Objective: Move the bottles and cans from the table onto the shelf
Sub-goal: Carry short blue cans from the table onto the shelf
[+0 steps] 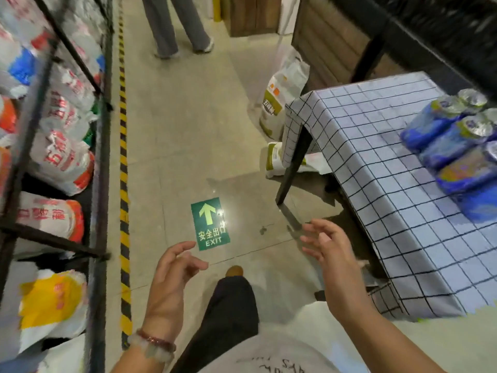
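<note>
Cans lie on table; right grip (empty) apart.

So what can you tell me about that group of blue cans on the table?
The blue cans stand upright in a tight cluster near the right edge of the view, on the table with its white, black-gridded cloth. They look like metal, with silvery tops and blue and yellow printing, blurred. Neither hand touches them.

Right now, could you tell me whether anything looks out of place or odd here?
Two bags sit on the floor beside the table, one fallen flat under its corner, rather than on a shelf. The cans look fine.
</note>
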